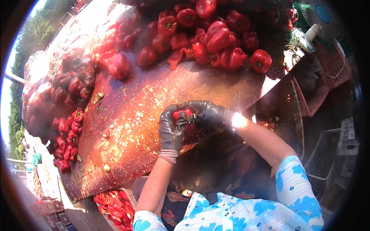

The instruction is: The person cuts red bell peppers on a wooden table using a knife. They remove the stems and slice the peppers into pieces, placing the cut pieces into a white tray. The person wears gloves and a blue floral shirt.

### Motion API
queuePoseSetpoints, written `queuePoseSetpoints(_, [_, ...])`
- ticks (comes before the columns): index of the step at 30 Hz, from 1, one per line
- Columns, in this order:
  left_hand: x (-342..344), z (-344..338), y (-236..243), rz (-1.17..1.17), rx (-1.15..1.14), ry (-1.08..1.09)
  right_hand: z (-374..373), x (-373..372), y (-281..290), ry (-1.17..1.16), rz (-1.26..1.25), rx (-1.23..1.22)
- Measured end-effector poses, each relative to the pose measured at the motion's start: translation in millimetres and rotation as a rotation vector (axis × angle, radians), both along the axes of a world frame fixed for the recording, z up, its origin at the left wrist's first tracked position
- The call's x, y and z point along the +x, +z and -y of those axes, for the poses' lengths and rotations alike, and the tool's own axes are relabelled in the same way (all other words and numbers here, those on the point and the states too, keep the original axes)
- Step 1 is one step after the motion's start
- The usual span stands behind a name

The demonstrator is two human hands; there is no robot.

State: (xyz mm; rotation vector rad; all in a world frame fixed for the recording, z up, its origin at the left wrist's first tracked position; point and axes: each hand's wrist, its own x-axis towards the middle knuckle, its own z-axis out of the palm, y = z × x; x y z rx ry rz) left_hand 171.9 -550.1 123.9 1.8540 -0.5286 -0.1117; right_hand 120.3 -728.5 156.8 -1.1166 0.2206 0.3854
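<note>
In the head view, a red bell pepper is held over the near edge of the seed-strewn wooden table. My left hand, in a black glove, is closed round the pepper. My right hand, also black-gloved, is at the pepper's right side, fingers curled on a thin tool, perhaps a small blade. The gloves hide much of the pepper and of the tool.
Red peppers are heaped at the back, a filled mesh sack and loose peppers stand left. Cut peppers fill a container below left. A fan and plastic crates are at the right.
</note>
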Motion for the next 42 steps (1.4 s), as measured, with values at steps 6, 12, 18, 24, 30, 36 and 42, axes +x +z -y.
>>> queuePoseSetpoints(6, [-11.8, -15.1, -11.4, 0.267, 0.012, 0.210, -15.6, -2.7, -15.0, -0.090, 0.185, -0.596])
queuePoseSetpoints(12, [-14.7, -14.3, -19.6, 0.386, -0.014, 0.251, -28.0, -37.1, 42.3, 0.086, 0.082, -0.652])
queuePoseSetpoints(18, [-13.8, -14.6, -23.5, 0.424, -0.049, 0.215, -49.1, -28.1, 37.2, 0.054, -0.175, -0.472])
queuePoseSetpoints(24, [-12.9, -12.8, -18.3, 0.437, -0.068, 0.250, -50.9, -29.2, -16.5, 0.097, 0.020, -0.885])
queuePoseSetpoints(30, [-6.9, -16.6, -26.4, 0.421, -0.056, 0.299, -72.5, -49.8, -6.4, 0.144, -0.253, -0.790])
queuePoseSetpoints(36, [0.4, -21.3, -25.1, 0.250, -0.113, 0.288, -62.6, -97.6, -22.9, 0.173, -0.104, -0.833])
queuePoseSetpoints(42, [-11.3, -21.9, 39.1, 0.577, 0.463, 0.003, -43.5, -51.6, -2.7, -0.351, 0.350, -0.795])
